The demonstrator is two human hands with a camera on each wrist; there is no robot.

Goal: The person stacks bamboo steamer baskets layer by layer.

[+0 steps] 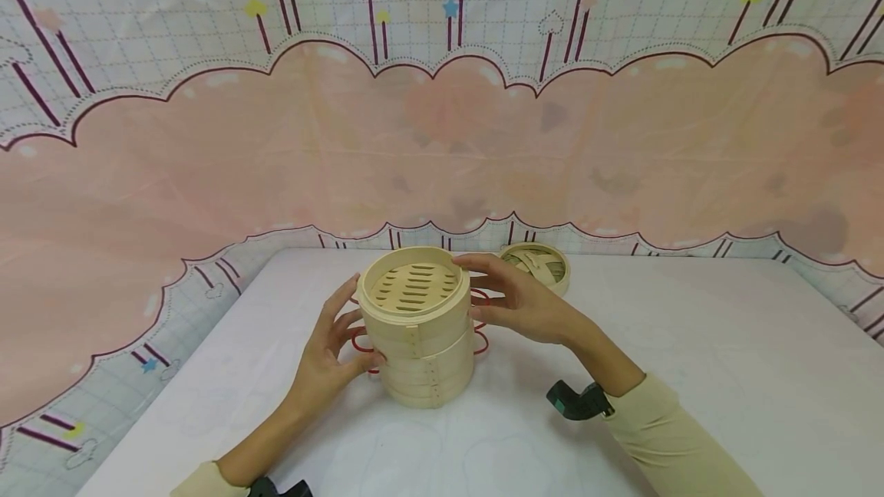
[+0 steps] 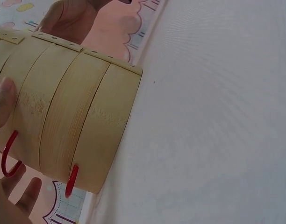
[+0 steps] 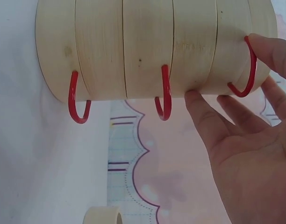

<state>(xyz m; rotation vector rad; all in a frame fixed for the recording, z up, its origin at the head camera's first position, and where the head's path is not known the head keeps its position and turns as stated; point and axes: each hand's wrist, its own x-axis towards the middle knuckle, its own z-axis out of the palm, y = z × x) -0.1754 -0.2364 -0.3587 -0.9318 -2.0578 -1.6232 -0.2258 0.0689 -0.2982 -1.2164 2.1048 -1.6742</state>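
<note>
Looks like the step in hand is steadying or squaring up the bamboo steamer stack, which stands upright on the white bench with a person's hands on either side. The left hand has its thumb on the front and fingers round the side, so it's a proper hold on the wall. The right hand is looser: fingers spread and slightly bent, one up at the top rim, the others against the side by the top one of the red loops. Top's uncovered, slotted base showing. The round woven piece behind, pretty sure it's the lid, sits off on its own. Hard to tell how hard either hand presses. IMO the next move calls for even pressure from both sides, seams kept lined up, and the left staying put if the right lets go, otherwise the tiers could slip.
</note>
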